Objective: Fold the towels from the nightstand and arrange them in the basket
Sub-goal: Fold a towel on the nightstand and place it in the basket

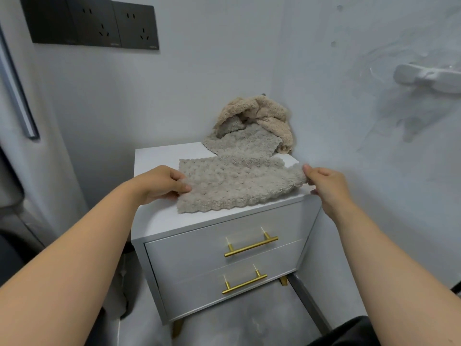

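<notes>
Fingers [180, 187] pinch both towel [232, 186] ends, arms [82, 240] outstretched.

Hands: there were two, the left hand [162, 183] and the right hand [324, 186].
Towels: there were three, a front grey towel [232, 188], a back grey towel [247, 141] and a tan towel [269, 111].
Nightstand [154, 158]: there was one.
Drawers [189, 248]: there were two.
Gold handles [250, 247]: there were two.
Black wall plates [94, 21]: there were three.
White wall holder [429, 78]: there was one.
</notes>
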Motion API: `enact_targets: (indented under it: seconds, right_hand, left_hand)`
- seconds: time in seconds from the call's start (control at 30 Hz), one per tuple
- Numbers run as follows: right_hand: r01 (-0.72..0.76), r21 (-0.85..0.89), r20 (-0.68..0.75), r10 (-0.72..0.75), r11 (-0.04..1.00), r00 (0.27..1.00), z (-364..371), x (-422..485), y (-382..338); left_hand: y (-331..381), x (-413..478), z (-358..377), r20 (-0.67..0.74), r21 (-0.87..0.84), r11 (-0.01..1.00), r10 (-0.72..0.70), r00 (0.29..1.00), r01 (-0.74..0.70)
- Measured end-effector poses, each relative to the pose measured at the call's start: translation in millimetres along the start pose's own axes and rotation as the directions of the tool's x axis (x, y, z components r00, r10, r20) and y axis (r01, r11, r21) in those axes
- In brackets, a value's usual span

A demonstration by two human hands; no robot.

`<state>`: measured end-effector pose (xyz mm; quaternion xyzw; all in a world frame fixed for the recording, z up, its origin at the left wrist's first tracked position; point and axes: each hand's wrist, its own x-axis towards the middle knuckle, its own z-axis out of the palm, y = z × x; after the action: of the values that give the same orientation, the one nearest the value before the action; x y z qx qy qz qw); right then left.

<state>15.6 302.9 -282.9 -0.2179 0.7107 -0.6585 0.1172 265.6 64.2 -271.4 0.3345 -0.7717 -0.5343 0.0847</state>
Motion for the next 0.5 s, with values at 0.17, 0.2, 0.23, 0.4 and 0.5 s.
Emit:
enact_targets:
  seconds: [0.17,0.2,0.23,0.4,0.5]
  right_hand:
    - [0.073,0.007,-0.01,-0.073,0.997,0.997,5,0,-2]
    - [0.066,0.006,0.0,-0.066,0.998,0.998,6,0,-1]
    - [0.052,0.011,0.016,-0.052,0.999,0.999,6,1,-1]
    - [0.011,0.009,0.057,-0.012,1.0,0.998,4,1,-2]
    - [-0.041,0.085,0.031,0.038,0.996,0.999,2,2,-4]
  left_hand:
    - [2,2,10,-0.224,-0.23,0.971,0.013,0.974,-0.066]
    - [1,2,12,-0.257,-0.25,0.965,0.009,0.966,-0.075]
    - [0,3,12,-0.268,-0.267,0.961,0.004,0.963,-0.078]
    - [-2,-5,7,-0.05,-0.206,0.977,0.042,0.998,-0.051]
    - [-3,-5,6,-0.036,-0.257,0.963,0.069,0.997,-0.076]
